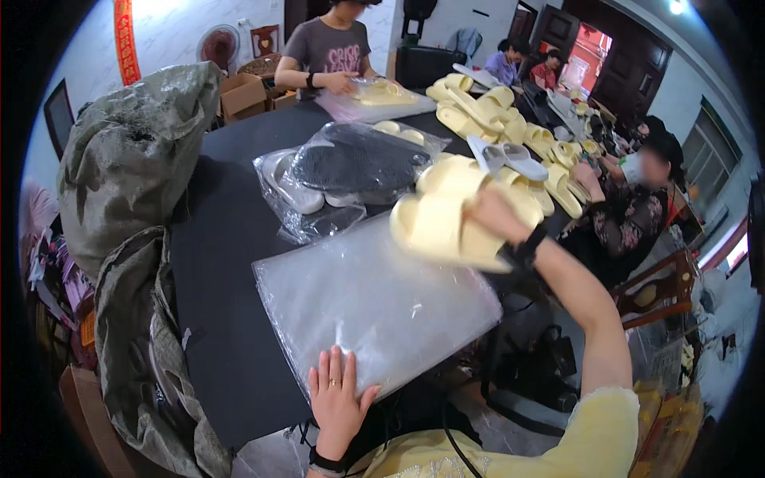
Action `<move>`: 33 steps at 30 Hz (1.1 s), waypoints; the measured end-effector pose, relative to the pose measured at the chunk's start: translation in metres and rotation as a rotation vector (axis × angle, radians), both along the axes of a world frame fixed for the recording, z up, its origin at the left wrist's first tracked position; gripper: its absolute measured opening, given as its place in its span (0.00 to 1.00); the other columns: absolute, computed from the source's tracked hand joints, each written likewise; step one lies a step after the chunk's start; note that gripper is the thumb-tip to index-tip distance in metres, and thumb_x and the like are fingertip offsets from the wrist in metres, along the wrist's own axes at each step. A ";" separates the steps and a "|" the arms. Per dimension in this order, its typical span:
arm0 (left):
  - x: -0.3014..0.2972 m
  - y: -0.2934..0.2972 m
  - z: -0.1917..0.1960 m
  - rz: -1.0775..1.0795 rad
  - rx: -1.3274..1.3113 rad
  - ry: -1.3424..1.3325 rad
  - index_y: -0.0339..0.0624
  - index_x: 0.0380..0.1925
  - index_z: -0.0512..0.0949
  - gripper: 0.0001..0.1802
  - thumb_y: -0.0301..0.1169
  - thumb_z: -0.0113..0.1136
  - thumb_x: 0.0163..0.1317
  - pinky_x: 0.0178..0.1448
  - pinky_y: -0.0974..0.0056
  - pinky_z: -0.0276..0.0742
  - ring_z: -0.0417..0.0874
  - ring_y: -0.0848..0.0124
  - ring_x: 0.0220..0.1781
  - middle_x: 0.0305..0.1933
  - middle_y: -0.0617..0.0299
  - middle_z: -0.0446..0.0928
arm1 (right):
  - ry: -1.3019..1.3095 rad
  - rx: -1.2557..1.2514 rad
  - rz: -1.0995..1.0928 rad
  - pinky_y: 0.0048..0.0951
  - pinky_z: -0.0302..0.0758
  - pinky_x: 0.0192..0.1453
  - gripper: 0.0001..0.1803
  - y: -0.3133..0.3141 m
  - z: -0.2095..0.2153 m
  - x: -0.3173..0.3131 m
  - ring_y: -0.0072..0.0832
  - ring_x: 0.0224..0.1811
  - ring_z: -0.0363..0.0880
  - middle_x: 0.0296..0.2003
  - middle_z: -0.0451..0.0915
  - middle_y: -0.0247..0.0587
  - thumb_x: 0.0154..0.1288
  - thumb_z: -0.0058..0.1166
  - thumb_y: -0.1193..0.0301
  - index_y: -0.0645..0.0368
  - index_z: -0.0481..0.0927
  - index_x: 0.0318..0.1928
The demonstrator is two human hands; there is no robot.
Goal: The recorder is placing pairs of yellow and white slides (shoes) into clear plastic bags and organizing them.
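Note:
My left hand [338, 396] lies flat with its fingers stretched out on the near edge of a stack of clear plastic bags [358, 295]. To the right, my right hand [498, 211] grips a pair of pale yellow slide sandals [430, 223], held over the far right part of the stack. The fingertips are tucked inside the sandals and hidden, and the pair is slightly blurred. Just beyond the stack lie bagged slides, with a dark grey pair [358, 159] on top and white ones [299, 187] beneath it.
A heap of yellow slides [478, 111] runs along the table's right side, with a grey-white pair [510, 157] on it. A big woven sack [131, 159] stands at the left. Across the table a person [331, 56] handles bagged slides; another person [637, 191] sits at the right.

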State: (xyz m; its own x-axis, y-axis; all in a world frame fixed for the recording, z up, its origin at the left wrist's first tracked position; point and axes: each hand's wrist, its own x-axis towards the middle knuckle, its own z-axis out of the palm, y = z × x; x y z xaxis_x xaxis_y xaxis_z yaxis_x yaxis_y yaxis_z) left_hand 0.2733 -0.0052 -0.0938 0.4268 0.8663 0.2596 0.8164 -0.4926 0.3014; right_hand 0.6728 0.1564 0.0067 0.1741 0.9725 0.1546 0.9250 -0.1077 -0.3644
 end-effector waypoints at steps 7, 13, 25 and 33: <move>0.003 0.001 0.005 0.023 0.003 0.013 0.42 0.58 0.68 0.36 0.55 0.54 0.55 0.67 0.48 0.52 0.60 0.52 0.67 0.65 0.49 0.61 | 0.607 0.414 -0.008 0.25 0.74 0.39 0.18 0.064 0.031 0.043 0.25 0.37 0.77 0.40 0.77 0.36 0.61 0.50 0.70 0.64 0.72 0.51; -0.008 0.000 -0.004 0.024 -0.042 0.011 0.45 0.63 0.61 0.37 0.56 0.48 0.60 0.69 0.52 0.49 0.54 0.57 0.71 0.68 0.51 0.57 | 1.607 -0.682 0.258 0.25 0.70 0.39 0.20 -0.096 -0.002 -0.174 0.22 0.35 0.70 0.43 0.73 0.36 0.70 0.41 0.64 0.61 0.68 0.57; -0.111 0.002 0.084 0.267 0.101 -0.719 0.41 0.51 0.75 0.21 0.32 0.61 0.57 0.61 0.59 0.69 0.73 0.59 0.59 0.54 0.53 0.74 | 2.722 -1.053 0.126 0.30 0.68 0.40 0.29 -0.114 -0.107 -0.180 0.27 0.40 0.70 0.54 0.69 0.44 0.73 0.33 0.62 0.63 0.48 0.67; -0.361 0.114 0.000 1.007 -0.332 -0.099 0.28 0.57 0.61 0.40 0.37 0.66 0.46 0.64 0.57 0.63 0.67 0.47 0.61 0.58 0.35 0.66 | 2.730 -0.923 0.301 0.34 0.69 0.41 0.32 -0.116 -0.112 -0.179 0.30 0.43 0.71 0.55 0.67 0.49 0.73 0.32 0.58 0.63 0.44 0.68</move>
